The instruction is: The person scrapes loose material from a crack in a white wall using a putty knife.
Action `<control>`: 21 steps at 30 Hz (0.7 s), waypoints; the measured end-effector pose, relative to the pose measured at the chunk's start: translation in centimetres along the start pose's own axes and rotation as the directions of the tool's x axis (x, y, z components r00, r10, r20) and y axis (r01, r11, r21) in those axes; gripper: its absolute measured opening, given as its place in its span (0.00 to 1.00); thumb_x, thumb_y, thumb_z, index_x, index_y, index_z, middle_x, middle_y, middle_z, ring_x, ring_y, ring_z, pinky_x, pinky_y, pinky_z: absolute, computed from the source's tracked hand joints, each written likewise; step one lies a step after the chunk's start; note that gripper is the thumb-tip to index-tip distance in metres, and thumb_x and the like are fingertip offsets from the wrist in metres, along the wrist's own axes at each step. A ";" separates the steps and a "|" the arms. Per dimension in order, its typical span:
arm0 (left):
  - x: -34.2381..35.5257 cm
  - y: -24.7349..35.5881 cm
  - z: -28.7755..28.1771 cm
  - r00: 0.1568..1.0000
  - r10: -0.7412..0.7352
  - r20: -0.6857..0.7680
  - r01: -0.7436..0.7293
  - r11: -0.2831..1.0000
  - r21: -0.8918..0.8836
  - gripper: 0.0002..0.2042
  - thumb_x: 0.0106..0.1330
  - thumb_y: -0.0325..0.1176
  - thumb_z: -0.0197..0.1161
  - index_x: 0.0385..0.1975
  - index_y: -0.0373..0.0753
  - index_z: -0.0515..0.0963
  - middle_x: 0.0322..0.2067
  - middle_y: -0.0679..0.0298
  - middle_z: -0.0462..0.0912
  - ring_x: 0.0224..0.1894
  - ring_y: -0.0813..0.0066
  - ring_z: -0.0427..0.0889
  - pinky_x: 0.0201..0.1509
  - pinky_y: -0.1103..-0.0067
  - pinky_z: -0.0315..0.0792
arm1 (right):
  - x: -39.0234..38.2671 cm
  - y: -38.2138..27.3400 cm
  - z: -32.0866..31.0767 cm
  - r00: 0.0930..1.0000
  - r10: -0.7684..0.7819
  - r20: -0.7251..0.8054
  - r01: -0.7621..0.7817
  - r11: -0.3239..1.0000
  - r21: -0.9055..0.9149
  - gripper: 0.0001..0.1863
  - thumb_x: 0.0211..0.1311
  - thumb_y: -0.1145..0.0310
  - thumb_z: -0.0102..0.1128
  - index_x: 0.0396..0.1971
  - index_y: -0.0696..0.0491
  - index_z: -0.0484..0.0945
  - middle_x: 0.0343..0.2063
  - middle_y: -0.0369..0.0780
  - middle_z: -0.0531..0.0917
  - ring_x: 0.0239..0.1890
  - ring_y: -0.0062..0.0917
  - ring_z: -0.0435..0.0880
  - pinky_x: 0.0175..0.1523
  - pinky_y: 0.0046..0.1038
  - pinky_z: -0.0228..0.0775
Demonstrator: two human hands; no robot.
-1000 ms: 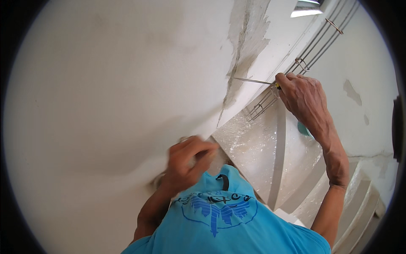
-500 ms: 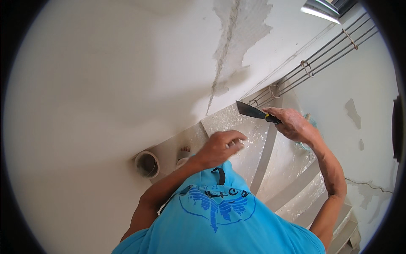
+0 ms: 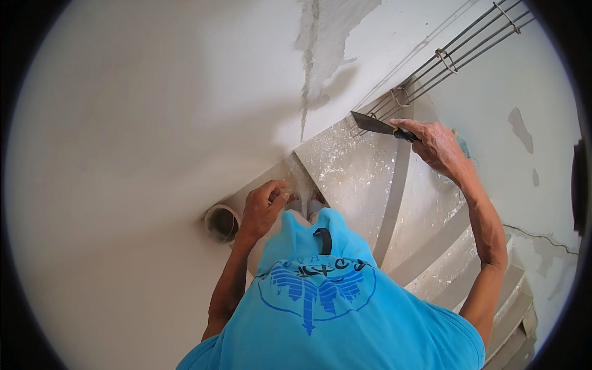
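My right hand [image 3: 439, 148] grips the handle of a putty knife [image 3: 373, 123], its dark blade pointing up-left near the foot of the white wall [image 3: 154, 92]. A crack with a rough grey patch [image 3: 324, 49] runs down that wall above the blade. My left hand [image 3: 264, 206] hangs in front of my blue shirt [image 3: 317, 308] with its fingers loosely bent and apart, nothing visible in them. Just left of it a bucket [image 3: 222, 223] stands on a step by the wall. My feet show partly between my left hand and the shirt.
A curved staircase [image 3: 351, 154] with pale, splattered steps winds down to the lower right. A long rebar cage [image 3: 456, 55] lies diagonally along the wall's edge. The right wall [image 3: 530, 185] has patches and a wavy crack. A teal object [image 3: 462, 143] sits partly behind my right hand.
The knife was horizontal at the crack, then swung lower and turned to show its blade; it has since risen slightly. My left hand moved right, then back left and down, uncovering the bucket.
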State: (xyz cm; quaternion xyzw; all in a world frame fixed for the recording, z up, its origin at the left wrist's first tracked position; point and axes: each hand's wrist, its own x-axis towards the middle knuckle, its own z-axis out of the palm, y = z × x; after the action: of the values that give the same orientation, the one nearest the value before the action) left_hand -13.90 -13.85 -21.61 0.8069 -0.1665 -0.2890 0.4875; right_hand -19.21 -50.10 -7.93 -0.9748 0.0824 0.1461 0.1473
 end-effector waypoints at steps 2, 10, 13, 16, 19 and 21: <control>-0.5 -0.7 -0.2 1.000 0.009 -0.013 -0.009 1.000 0.004 0.14 0.63 0.31 0.62 0.47 0.33 0.79 0.28 0.63 0.79 0.31 0.77 0.77 0.36 0.78 0.72 | 0.1 -0.7 -0.2 0.997 -0.066 -0.041 0.059 0.988 -0.145 0.32 0.49 0.85 0.51 0.56 0.45 0.79 0.41 0.42 0.87 0.37 0.37 0.86 0.46 0.35 0.80; -2.5 -0.6 -2.3 0.971 0.212 -0.109 -0.200 0.973 0.112 0.15 0.63 0.29 0.62 0.50 0.37 0.77 0.42 0.56 0.79 0.41 0.67 0.80 0.42 0.74 0.74 | 0.1 -6.2 -0.3 0.961 -0.264 -0.086 0.239 0.945 -0.224 0.22 0.49 0.81 0.54 0.45 0.49 0.83 0.33 0.40 0.85 0.32 0.34 0.85 0.38 0.34 0.78; -2.3 2.4 -2.8 0.845 0.504 -0.177 -0.427 0.837 0.342 0.17 0.61 0.27 0.63 0.51 0.36 0.76 0.48 0.55 0.76 0.48 0.59 0.78 0.47 0.70 0.74 | 0.0 -8.1 1.5 0.943 -0.331 -0.017 0.319 0.920 -0.226 0.18 0.49 0.80 0.56 0.41 0.50 0.83 0.27 0.40 0.82 0.29 0.34 0.83 0.34 0.35 0.76; -1.5 5.2 -3.1 0.734 0.671 -0.102 -0.551 0.677 0.487 0.20 0.59 0.27 0.66 0.52 0.34 0.75 0.50 0.55 0.75 0.54 0.53 0.74 0.52 0.65 0.72 | -0.6 -10.3 3.2 0.911 -0.412 0.000 0.406 0.897 -0.177 0.12 0.51 0.76 0.56 0.36 0.49 0.81 0.25 0.39 0.80 0.28 0.33 0.83 0.32 0.37 0.74; -0.3 6.5 -2.5 0.708 0.706 0.006 -0.611 0.609 0.506 0.23 0.57 0.30 0.69 0.53 0.34 0.74 0.50 0.55 0.76 0.56 0.51 0.73 0.55 0.63 0.70 | -0.9 -11.9 4.4 0.861 -0.502 -0.083 0.494 0.864 -0.093 0.08 0.52 0.76 0.57 0.34 0.52 0.78 0.23 0.38 0.79 0.28 0.35 0.82 0.30 0.37 0.74; 0.1 6.3 -1.4 0.718 0.692 0.073 -0.628 0.599 0.497 0.24 0.56 0.32 0.70 0.53 0.34 0.74 0.49 0.54 0.76 0.55 0.51 0.74 0.56 0.62 0.69 | -1.3 -12.9 4.2 0.852 -0.506 -0.135 0.503 0.862 -0.057 0.08 0.51 0.77 0.59 0.33 0.53 0.78 0.24 0.38 0.79 0.28 0.36 0.82 0.30 0.37 0.73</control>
State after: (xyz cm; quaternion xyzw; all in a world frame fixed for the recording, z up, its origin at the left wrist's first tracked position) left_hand -12.81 -15.89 -15.58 0.7994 -0.4889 0.0159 0.3488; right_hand -18.92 -36.47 -7.95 -0.9717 -0.1669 0.0316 0.1642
